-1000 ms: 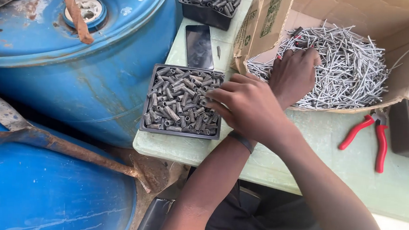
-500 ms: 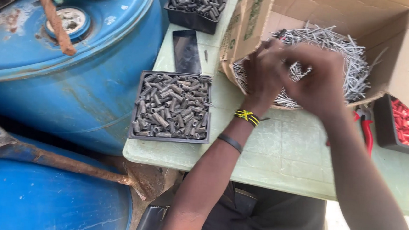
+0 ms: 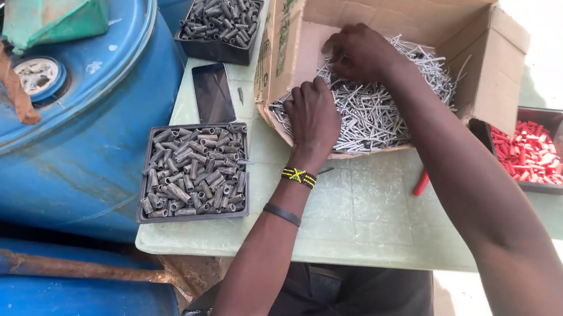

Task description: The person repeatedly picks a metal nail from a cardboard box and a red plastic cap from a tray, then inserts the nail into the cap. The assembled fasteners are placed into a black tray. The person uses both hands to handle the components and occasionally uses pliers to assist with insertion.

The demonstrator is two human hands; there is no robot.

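Both my hands reach into an open cardboard box (image 3: pixel 492 67) that holds a heap of silver nails (image 3: pixel 370 115). My left hand (image 3: pixel 312 117) rests knuckles-up on the near left of the heap, fingers curled down into the nails. My right hand (image 3: pixel 358 51) is farther back in the box, fingers bent and pinching at nails near the box's rear wall. What each hand holds is hidden by its fingers. A black tray of grey plugs (image 3: pixel 194 172) sits just left of my left forearm.
A pale green table (image 3: pixel 363 216) carries everything. A dark phone (image 3: pixel 213 94) lies behind the near tray, with a second tray of grey plugs (image 3: pixel 221 25) beyond it. A tray of red plugs (image 3: pixel 533 152) stands right. Red plier handles (image 3: pixel 420 183) peek under my right arm. Blue drums (image 3: pixel 79 117) crowd the left.
Both hands have moved away from the near tray and deeper into the cardboard box. The camera view has shifted, showing more of the far trays and phone.
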